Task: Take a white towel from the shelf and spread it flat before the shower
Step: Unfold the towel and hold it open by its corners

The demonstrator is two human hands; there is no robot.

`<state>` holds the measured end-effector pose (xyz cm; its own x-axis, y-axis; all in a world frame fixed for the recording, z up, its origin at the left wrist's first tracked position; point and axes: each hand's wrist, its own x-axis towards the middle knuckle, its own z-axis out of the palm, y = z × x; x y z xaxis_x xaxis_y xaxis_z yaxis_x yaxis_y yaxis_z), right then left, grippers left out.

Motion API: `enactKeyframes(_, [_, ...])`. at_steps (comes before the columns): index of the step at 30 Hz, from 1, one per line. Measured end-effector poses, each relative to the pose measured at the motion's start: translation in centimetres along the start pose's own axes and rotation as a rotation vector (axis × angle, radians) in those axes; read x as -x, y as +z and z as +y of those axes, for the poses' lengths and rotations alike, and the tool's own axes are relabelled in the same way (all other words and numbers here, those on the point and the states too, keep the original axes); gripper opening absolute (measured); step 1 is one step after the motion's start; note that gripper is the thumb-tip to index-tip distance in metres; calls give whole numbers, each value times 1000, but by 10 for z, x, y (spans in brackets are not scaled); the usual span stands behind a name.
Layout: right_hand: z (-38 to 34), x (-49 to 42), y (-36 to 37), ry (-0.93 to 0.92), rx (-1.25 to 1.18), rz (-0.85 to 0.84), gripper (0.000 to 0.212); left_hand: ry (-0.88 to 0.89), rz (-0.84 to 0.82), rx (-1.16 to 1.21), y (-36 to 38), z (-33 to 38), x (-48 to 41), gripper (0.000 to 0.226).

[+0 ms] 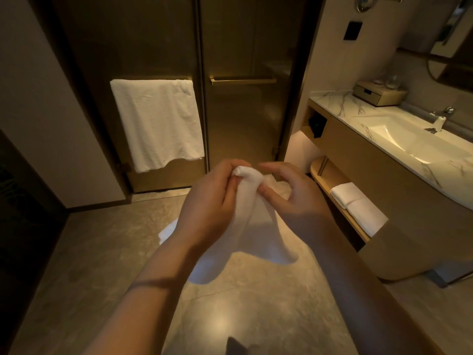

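Observation:
A white towel point(252, 226) hangs bunched in the air above the floor, in front of the glass shower doors point(230, 119). My left hand point(210, 203) pinches its top edge between thumb and fingers. My right hand point(289, 196) grips the same top edge just to the right, thumb and forefinger touching the cloth. The towel's lower part droops behind and below both hands. Two more folded white towels point(358, 207) lie on the wooden shelf point(330, 175) under the vanity at the right.
Another white towel point(158, 124) hangs on the left shower door's bar. The vanity with sink point(399, 137) and a faucet point(441, 117) juts out at the right. A tissue box point(378, 94) sits on the counter. Stone floor tiles point(115, 252) spread below.

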<state>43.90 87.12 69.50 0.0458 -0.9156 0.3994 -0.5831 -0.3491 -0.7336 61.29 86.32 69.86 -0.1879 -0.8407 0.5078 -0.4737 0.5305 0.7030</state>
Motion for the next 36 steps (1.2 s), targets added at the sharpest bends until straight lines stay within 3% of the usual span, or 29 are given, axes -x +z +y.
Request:
enactKeyframes(4, [0, 1, 16, 27, -137, -12, 16, 8, 12, -18, -6, -5, 1, 21])
enactKeyframes(9, [1, -4, 29, 27, -208, -62, 11, 19, -4, -28, -13, -10, 3, 24])
enactKeyframes(16, [-4, -4, 29, -55, -165, 53, 12, -63, -13, -4, -19, -21, 8, 28])
enactKeyframes(20, [-12, -4, 19, -73, -104, 59, 9, -107, 9, 41, -15, -23, 12, 17])
enactKeyframes(24, [-20, -5, 9, -29, -171, -22, 20, -80, 34, 81, -9, -15, 4, 13])
enactKeyframes(27, [-23, -6, 8, -23, -116, 29, 22, -6, 27, -14, -5, -11, -2, 13])
enactKeyframes(36, [-15, -10, -3, 43, -157, 272, 5, -68, -156, -255, -15, -39, -2, 52])
